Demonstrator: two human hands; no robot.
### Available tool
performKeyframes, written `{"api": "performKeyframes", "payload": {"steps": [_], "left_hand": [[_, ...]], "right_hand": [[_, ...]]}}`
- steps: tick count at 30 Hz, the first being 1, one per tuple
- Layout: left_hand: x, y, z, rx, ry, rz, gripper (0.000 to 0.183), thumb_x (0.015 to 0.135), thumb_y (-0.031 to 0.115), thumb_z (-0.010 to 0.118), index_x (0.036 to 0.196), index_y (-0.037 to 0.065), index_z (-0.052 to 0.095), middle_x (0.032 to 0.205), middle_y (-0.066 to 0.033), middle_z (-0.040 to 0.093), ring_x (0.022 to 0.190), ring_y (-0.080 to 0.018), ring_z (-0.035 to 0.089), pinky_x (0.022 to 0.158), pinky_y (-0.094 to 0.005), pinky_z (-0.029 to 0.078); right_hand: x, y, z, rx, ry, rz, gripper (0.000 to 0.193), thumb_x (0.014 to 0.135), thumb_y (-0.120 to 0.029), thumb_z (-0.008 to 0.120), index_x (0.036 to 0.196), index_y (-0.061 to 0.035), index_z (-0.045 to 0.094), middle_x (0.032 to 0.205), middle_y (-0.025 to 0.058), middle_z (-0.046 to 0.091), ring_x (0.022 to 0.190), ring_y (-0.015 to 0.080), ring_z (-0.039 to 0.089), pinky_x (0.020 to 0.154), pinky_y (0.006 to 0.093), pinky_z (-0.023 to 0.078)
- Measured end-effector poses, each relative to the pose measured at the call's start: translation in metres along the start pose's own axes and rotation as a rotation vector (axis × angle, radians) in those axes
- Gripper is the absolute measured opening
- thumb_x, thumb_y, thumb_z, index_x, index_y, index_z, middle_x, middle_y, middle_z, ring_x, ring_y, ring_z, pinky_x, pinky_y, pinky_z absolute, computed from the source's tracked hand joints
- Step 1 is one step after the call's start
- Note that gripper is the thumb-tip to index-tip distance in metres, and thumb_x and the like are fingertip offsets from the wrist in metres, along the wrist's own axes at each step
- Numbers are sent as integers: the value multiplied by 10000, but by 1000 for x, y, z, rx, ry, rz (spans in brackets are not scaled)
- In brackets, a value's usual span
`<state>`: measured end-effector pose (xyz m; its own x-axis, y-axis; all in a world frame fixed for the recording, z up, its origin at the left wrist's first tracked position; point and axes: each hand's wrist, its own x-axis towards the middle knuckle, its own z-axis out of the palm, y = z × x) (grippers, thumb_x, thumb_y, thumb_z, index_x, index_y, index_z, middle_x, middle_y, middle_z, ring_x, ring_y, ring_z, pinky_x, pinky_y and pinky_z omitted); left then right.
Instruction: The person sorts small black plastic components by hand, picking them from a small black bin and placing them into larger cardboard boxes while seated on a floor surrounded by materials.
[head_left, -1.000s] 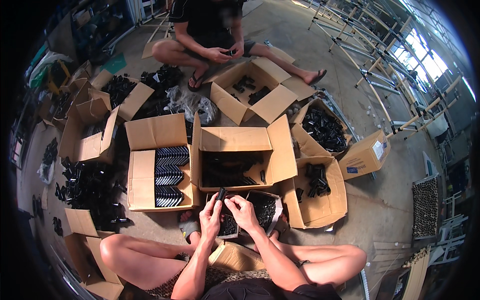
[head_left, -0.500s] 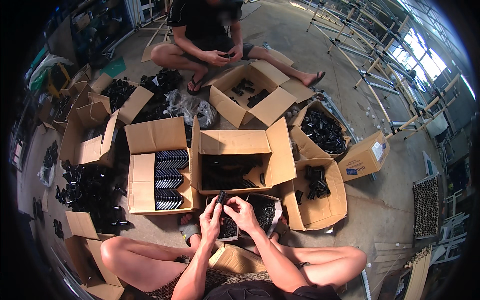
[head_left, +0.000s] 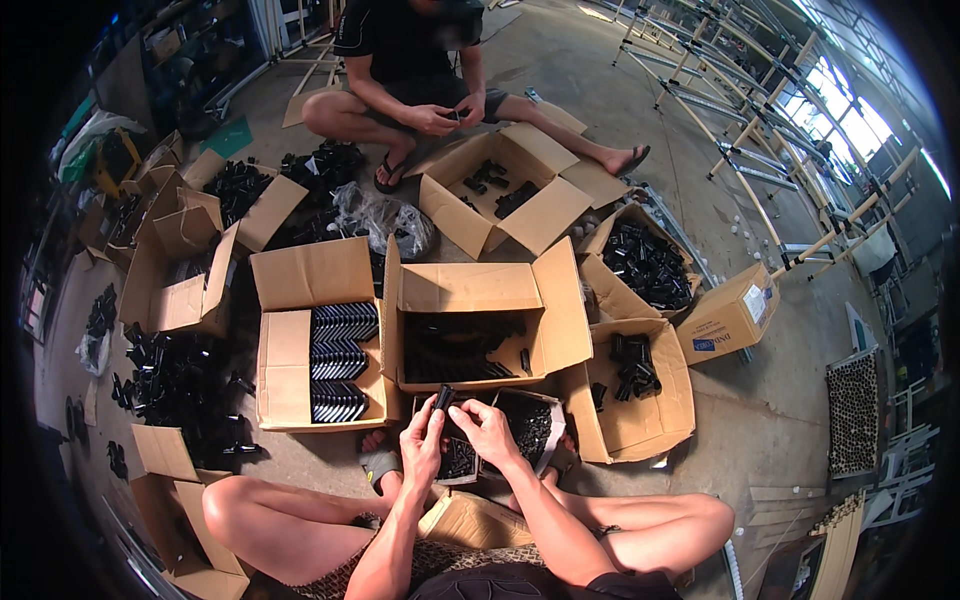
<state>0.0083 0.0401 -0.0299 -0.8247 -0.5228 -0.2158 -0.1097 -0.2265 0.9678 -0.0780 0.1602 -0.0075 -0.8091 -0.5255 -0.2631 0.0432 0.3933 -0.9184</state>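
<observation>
Upright between the thumb and fingers of my left hand (head_left: pixel 422 440) is a short black tubular fitting (head_left: pixel 444 396). My right hand (head_left: pixel 486 430) is beside it, thumb and fingertips pinched together close to the fitting's right side. Whatever small thing those fingertips may hold is hidden. Below both hands stand two small open boxes: the right one (head_left: pixel 553 450) holds many small black parts, and the left one (head_left: pixel 458 462) is partly covered by my hands. Just beyond my hands is an open carton (head_left: pixel 470 285) with black fittings inside.
A carton (head_left: pixel 280 365) with neat rows of black fittings stands at left, another carton (head_left: pixel 650 435) with loose ones at right. Black fittings (head_left: pixel 185 380) are heaped on the left floor. Across from me a co-worker (head_left: pixel 400 70) sits with both hands on a small part.
My right fingertips have shifted slightly down along the fitting, which stays in my left hand. The cartons have not moved.
</observation>
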Motion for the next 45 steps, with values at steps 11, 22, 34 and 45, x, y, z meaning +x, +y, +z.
{"api": "performKeyframes", "payload": {"steps": [11,22,34,45], "left_hand": [[2,-4,2,0,-7,-2,357,1012,201,598,1341,63,614,766,82,558,598,7,452,517,-165,375],[3,-13,1,-94,70,-57,359,1004,244,616,1289,28,641,656,47,571,534,-20,484,477,-189,377],[3,14,-10,637,-524,320,777,838,356,771,1437,-3,430,1435,-257,461,1312,-402,482,1080,-445,423],[0,14,-10,818,-422,246,488,889,386,692,1231,44,627,1057,-202,703,989,-388,675,826,-445,551]], "right_hand": [[7,34,10,305,-5,-36,233,946,-223,683,975,7,691,809,7,680,751,54,590,682,245,487],[-3,18,5,294,-187,50,350,937,-335,704,1049,-5,674,806,44,682,702,91,624,654,271,515],[3,34,-34,158,-93,302,349,936,-329,661,765,-25,685,570,5,576,440,55,488,391,218,351],[22,72,-26,489,-47,503,434,959,-455,590,991,-25,635,700,44,631,505,109,564,408,215,395]]}}
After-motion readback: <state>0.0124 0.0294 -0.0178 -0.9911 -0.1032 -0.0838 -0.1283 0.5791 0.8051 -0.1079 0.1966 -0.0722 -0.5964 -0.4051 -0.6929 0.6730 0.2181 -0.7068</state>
